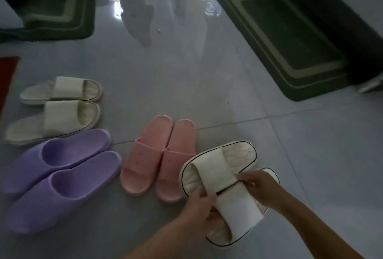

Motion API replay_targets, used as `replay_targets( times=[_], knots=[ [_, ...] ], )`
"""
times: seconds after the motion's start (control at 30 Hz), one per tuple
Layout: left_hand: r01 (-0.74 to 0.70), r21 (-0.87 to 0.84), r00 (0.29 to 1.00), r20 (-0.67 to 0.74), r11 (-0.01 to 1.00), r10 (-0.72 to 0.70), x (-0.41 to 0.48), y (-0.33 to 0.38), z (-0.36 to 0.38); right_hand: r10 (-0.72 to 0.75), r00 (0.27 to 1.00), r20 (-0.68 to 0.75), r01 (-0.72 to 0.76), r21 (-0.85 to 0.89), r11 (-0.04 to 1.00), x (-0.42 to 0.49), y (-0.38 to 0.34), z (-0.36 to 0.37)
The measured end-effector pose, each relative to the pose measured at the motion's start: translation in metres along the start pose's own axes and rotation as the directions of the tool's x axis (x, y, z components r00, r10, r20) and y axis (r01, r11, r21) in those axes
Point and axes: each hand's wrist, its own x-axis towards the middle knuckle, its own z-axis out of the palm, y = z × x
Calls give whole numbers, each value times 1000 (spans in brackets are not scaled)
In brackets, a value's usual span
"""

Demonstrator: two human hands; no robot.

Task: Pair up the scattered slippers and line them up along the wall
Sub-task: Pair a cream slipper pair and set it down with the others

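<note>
The beige pair (56, 107), purple pair (60, 176) and pink pair (159, 157) are set together on the floor (228, 93). The white slippers (219, 161), just beside the pink pair, are pinched at the straps by the left hand (199, 202) and right hand (256, 184); placement remains.

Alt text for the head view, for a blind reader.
Left hand and right hand grip two white slippers by their straps. Left of them, pink, purple and cream pairs sit on the floor; green mats lie beyond.
</note>
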Motion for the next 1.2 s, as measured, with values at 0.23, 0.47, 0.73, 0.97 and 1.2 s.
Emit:
replay_targets(
  times=[0.23, 0.47, 0.73, 0.97, 1.2],
  knots=[
    [130, 151, 989, 51, 980, -139, 31, -8, 22, 204, 977, 63, -212, 172, 962, 21, 48, -2],
    [230, 265, 969, 22, 936, -245, 45, -8, 7, 349, 936, 38, -344, 292, 892, 39, 56, 17],
    [96, 238, 995, 6, 966, -100, 26, 12, -26, 271, 941, -200, -306, -169, 937, 41, 19, 0],
    [-185, 172, 969, -133, 968, 209, -41, 45, -120, -217, 970, 109, 221, -27, 975, 56, -129, 73],
    [-351, 146, 777, -506, 925, 374, -180, 1, -292, -585, 687, 431, 649, -1, 761, 44, -306, 200]
  ],
)
